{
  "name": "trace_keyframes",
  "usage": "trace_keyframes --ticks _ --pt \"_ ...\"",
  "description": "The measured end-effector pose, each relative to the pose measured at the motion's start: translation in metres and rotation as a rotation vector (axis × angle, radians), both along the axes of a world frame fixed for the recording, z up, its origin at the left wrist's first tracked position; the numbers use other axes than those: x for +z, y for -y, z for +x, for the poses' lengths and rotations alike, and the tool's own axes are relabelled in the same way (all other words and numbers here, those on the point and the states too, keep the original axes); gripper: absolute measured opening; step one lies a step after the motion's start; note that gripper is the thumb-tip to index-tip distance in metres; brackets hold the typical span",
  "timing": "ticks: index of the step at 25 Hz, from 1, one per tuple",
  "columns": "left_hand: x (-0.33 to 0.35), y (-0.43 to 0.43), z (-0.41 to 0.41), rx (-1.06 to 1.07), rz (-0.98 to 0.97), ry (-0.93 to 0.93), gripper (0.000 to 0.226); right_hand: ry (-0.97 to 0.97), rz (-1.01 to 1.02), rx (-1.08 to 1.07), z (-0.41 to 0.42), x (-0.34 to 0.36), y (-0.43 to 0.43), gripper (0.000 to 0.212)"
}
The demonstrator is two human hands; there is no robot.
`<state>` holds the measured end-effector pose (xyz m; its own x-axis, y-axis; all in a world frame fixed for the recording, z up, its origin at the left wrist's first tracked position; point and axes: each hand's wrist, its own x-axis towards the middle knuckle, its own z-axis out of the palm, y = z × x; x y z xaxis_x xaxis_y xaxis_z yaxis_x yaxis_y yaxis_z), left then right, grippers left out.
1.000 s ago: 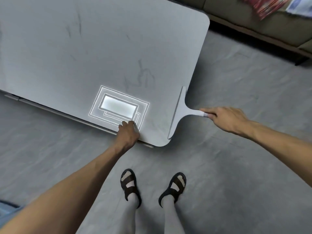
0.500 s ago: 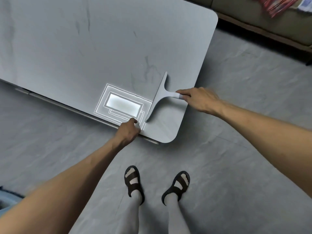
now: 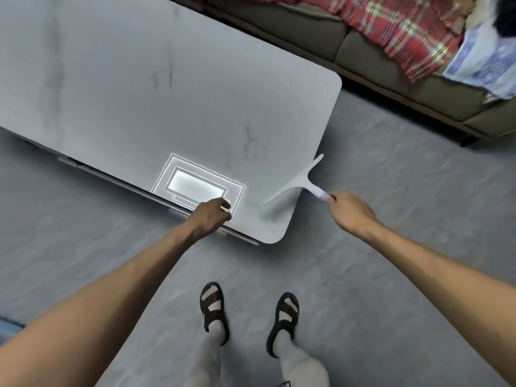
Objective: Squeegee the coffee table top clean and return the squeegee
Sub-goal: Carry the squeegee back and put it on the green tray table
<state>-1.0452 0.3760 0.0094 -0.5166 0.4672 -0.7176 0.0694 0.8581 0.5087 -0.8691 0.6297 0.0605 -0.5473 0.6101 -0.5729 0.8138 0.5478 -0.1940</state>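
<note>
The grey coffee table top (image 3: 156, 101) fills the upper left, with its rounded near corner in front of my feet. My right hand (image 3: 350, 213) grips the handle of a white squeegee (image 3: 296, 181). The blade lies slanted across the table's right edge near that corner, its far tip past the edge over the floor. My left hand (image 3: 210, 216) rests on the table's near edge with fingers curled, partly covering a bright rectangular reflection (image 3: 195, 185) on the top.
A brown sofa (image 3: 391, 68) runs along the upper right, draped with a red plaid blanket (image 3: 405, 26) and a blue cloth (image 3: 485, 65). Grey floor surrounds the table. My feet in black sandals (image 3: 248, 311) stand just below the table corner.
My right hand has pulled the squeegee from the table top out to the right, down to the edge by the near corner. My left hand has stayed on the near edge.
</note>
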Motion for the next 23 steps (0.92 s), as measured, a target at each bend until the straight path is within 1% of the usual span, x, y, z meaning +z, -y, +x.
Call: trace_keyframes --ticks 2,3,4,5,7,9,11,13,15,17,19,20,22,23 --pt "0.039 0.010 0.002 0.065 0.051 0.034 0.033 -0.177 -0.459 -0.346 -0.027 0.024 0.042 0.025" --pt "0.056 0.015 0.006 0.097 0.076 0.065 0.031 -0.214 -0.670 -0.485 -0.038 0.036 0.060 0.019" --pt "0.076 0.023 0.011 0.136 0.103 0.090 0.029 -0.219 -0.849 -0.555 -0.049 0.050 0.075 0.015" --pt "0.097 0.031 0.017 0.175 0.129 0.104 0.026 -0.202 -0.975 -0.558 -0.060 0.063 0.087 0.013" --pt "0.136 0.051 0.037 0.286 0.177 0.109 0.023 -0.153 -1.116 -0.448 -0.074 0.092 0.111 0.010" --pt "0.175 0.071 0.065 0.412 0.221 0.104 0.027 -0.113 -1.184 -0.290 -0.079 0.118 0.136 0.008" --pt "0.205 0.089 0.094 0.499 0.232 0.092 0.029 -0.091 -1.190 -0.142 -0.076 0.139 0.162 0.011" --pt "0.234 0.121 0.135 0.614 0.246 0.053 0.019 -0.043 -1.195 0.040 -0.063 0.160 0.204 0.019" --pt "0.253 0.160 0.182 0.746 0.232 -0.009 0.013 0.020 -1.199 0.200 -0.041 0.177 0.253 0.020" --pt "0.266 0.203 0.242 0.886 0.176 -0.070 0.016 0.068 -1.205 0.331 -0.004 0.191 0.305 0.011" --pt "0.273 0.243 0.307 1.012 0.140 -0.075 0.018 0.117 -1.214 0.444 0.040 0.198 0.355 0.024" --pt "0.274 0.259 0.338 1.066 0.129 -0.064 0.016 0.147 -1.205 0.505 0.062 0.199 0.376 0.027" --pt "0.273 0.293 0.417 1.195 0.077 -0.054 0.009 0.258 -1.177 0.617 0.121 0.198 0.424 0.019" --pt "0.271 0.308 0.459 1.252 0.043 -0.048 0.009 0.315 -1.162 0.660 0.154 0.195 0.446 0.013"
